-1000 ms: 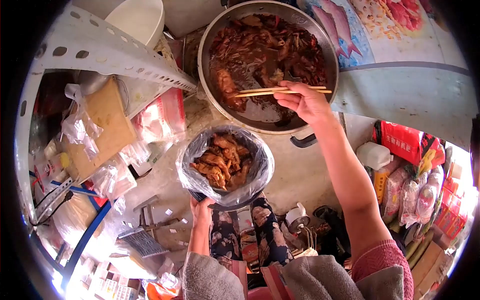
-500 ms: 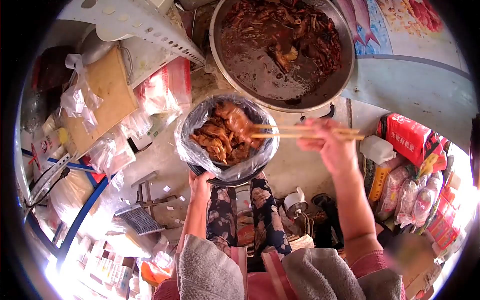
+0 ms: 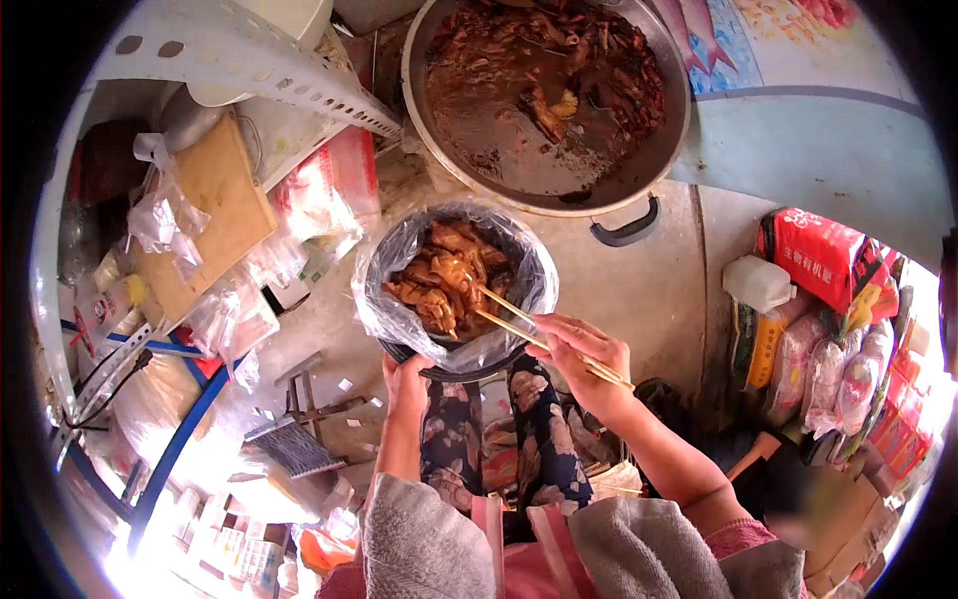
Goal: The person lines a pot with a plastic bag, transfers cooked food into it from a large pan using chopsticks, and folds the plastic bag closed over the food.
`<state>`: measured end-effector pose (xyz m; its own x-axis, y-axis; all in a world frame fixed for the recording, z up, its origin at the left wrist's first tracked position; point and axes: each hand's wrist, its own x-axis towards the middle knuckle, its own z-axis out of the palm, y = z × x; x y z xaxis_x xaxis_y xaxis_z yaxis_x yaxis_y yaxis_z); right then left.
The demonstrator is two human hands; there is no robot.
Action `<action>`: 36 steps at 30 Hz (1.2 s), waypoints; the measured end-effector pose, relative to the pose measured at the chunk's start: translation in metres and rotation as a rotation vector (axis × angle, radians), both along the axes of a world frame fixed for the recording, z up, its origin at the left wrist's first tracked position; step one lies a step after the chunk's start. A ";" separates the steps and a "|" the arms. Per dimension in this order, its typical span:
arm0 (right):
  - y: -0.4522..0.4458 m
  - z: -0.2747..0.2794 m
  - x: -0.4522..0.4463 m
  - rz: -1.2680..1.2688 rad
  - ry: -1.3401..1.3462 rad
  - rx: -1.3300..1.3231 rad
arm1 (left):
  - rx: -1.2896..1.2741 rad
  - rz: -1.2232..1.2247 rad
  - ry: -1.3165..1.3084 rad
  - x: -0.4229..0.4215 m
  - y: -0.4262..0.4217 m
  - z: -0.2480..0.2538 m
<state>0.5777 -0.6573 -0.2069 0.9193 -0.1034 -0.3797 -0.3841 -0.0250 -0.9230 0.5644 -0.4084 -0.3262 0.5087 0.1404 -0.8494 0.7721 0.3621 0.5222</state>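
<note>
My left hand [image 3: 406,387] grips the near-left rim of a dark bowl [image 3: 469,373] from below. A clear plastic bag [image 3: 374,304] lines the bowl, its edge folded out over the rim. Inside lie brown, glossy pieces of cooked meat [image 3: 436,290]. My right hand [image 3: 587,361] is closed around a pair of wooden chopsticks [image 3: 514,324], whose tips reach into the bowl and touch the meat. Beyond the bowl stands a wide metal pan [image 3: 544,205] holding dark sauce and more cooked pieces.
A black handle [image 3: 627,226] sticks out from the pan's near side. At left are a metal rack [image 3: 299,85], a tan board [image 3: 205,225] and plastic bags. A white jug [image 3: 758,284] and a red package [image 3: 813,255] stand at right. Part of another person shows at lower right.
My right hand has come down and left with the chopsticks. A large piece of meat held up by the chopsticks now rests lower among the others. My left hand stays on the bowl.
</note>
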 end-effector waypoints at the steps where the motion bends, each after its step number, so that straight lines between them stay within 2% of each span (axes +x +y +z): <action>1: -0.001 0.007 -0.002 -0.011 -0.005 0.033 | 0.016 -0.002 0.005 -0.001 0.001 0.005; 3: -0.003 0.022 -0.011 -0.042 -0.014 0.098 | -0.003 -0.017 -0.013 -0.008 0.007 0.014; 4: -0.005 0.022 -0.019 -0.005 -0.040 0.029 | 0.006 -0.023 -0.008 -0.011 0.007 0.021; 7: -0.008 0.056 -0.039 -0.178 0.039 0.177 | 0.058 -0.065 0.074 -0.008 -0.001 0.062; 8: -0.015 0.070 -0.049 -0.233 0.164 0.237 | 0.033 -0.090 0.061 -0.014 0.002 0.065; 11: -0.018 0.064 -0.093 -0.336 -0.047 0.126 | 0.036 -0.173 0.121 -0.027 0.004 0.076; 13: -0.022 0.087 -0.115 -0.518 0.196 0.245 | 0.000 -0.312 0.076 -0.034 0.006 0.069; 14: -0.022 0.091 -0.129 -0.571 0.172 0.232 | 0.046 -0.405 0.107 -0.032 -0.003 0.077; 15: -0.019 0.093 -0.146 -0.631 0.152 0.219 | 0.028 -0.369 0.055 -0.033 -0.019 0.086; 18: -0.012 0.078 -0.189 -0.765 0.114 0.197 | 0.051 -0.666 0.025 -0.028 -0.047 0.089; 21: -0.006 0.090 -0.217 -0.915 0.067 0.322 | 0.024 -0.850 0.026 -0.034 -0.091 0.109; 22: -0.008 0.100 -0.223 -0.933 0.176 0.328 | 0.059 -0.878 0.042 -0.039 -0.108 0.115; 23: -0.009 0.100 -0.231 -0.957 0.172 0.313 | 0.022 -0.907 0.041 -0.046 -0.121 0.115; 24: 0.002 0.069 -0.218 -0.988 0.143 0.330 | 0.014 -0.918 0.092 -0.032 -0.119 0.094; 25: 0.005 0.061 -0.231 -1.028 0.058 0.315 | -0.024 -0.942 0.089 -0.039 -0.130 0.092; 27: -0.007 0.075 -0.247 -1.083 0.085 0.330 | -0.033 -1.014 0.219 -0.047 -0.152 0.091; 30: -0.037 0.113 -0.273 -1.171 0.145 0.308 | -0.043 -1.070 0.263 -0.064 -0.186 0.102; 32: -0.053 0.111 -0.277 -1.253 0.189 0.330 | -0.027 -1.070 0.296 -0.065 -0.193 0.081; 36: -0.072 0.117 -0.315 -1.375 0.128 0.299 | -0.056 -1.157 0.342 -0.085 -0.231 0.091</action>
